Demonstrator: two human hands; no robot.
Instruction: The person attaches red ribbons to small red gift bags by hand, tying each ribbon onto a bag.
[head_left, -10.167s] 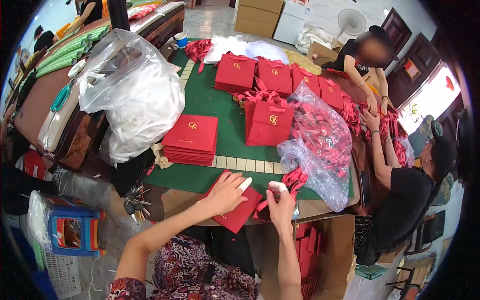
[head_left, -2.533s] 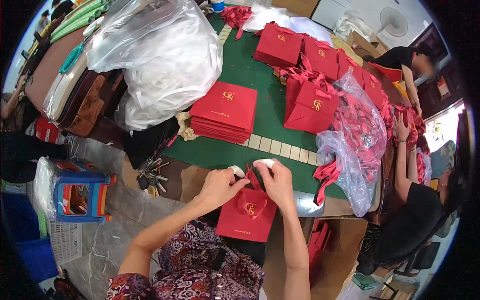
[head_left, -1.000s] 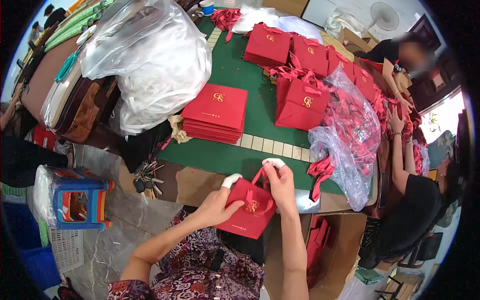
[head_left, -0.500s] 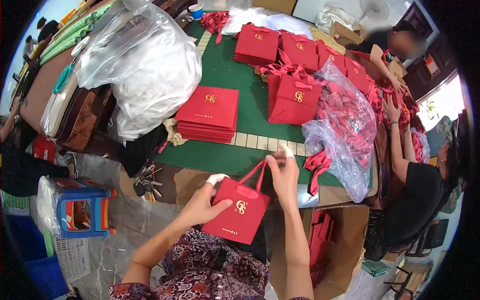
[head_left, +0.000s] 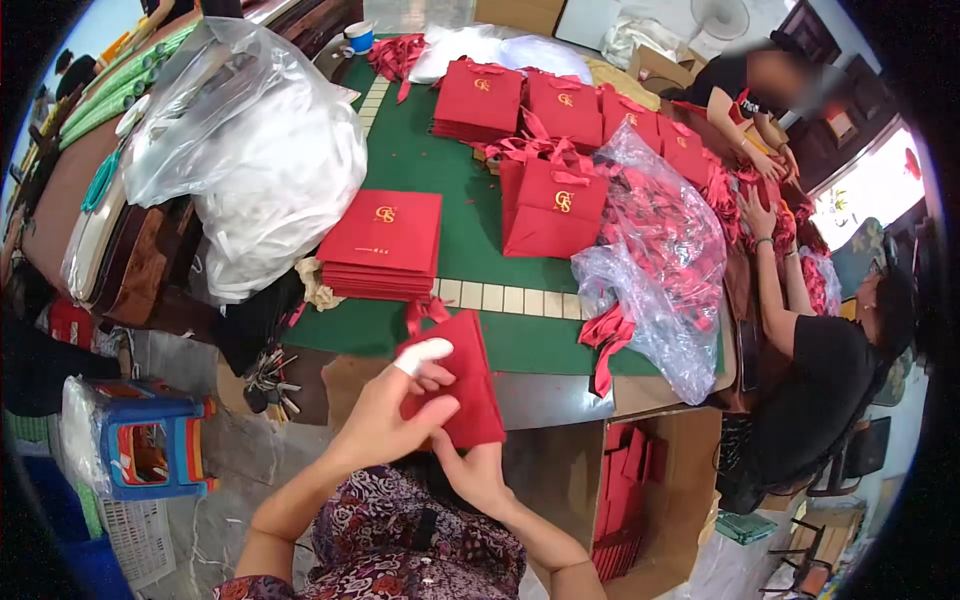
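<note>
A small red paper gift bag (head_left: 472, 385) is held up in front of me at the table's near edge, tilted, its plain side towards me. Its red ribbon handle (head_left: 427, 313) sticks up at the top left. My right hand (head_left: 478, 475) grips the bag at its lower edge, thumb showing and the other fingers partly hidden behind it. Over the bag's left side is my left hand (head_left: 395, 405), thumb and fingers apart and loosely bent, with a white cover on one finger. Beyond lies a stack of flat red bags (head_left: 380, 240) with gold lettering.
Several finished red bags (head_left: 565, 105) stand at the back of the green table (head_left: 440, 215). A clear plastic sack of red ribbons (head_left: 665, 220) lies to the right, a bag of white ribbon (head_left: 265, 190) to the left. Below right is a carton (head_left: 680, 500) of red bags. Two people work at right.
The bag has turned, its gold lettering no longer facing me. My right hand has left the ribbon handle and moved down to the bag's lower edge; my left hand's fingers have loosened.
</note>
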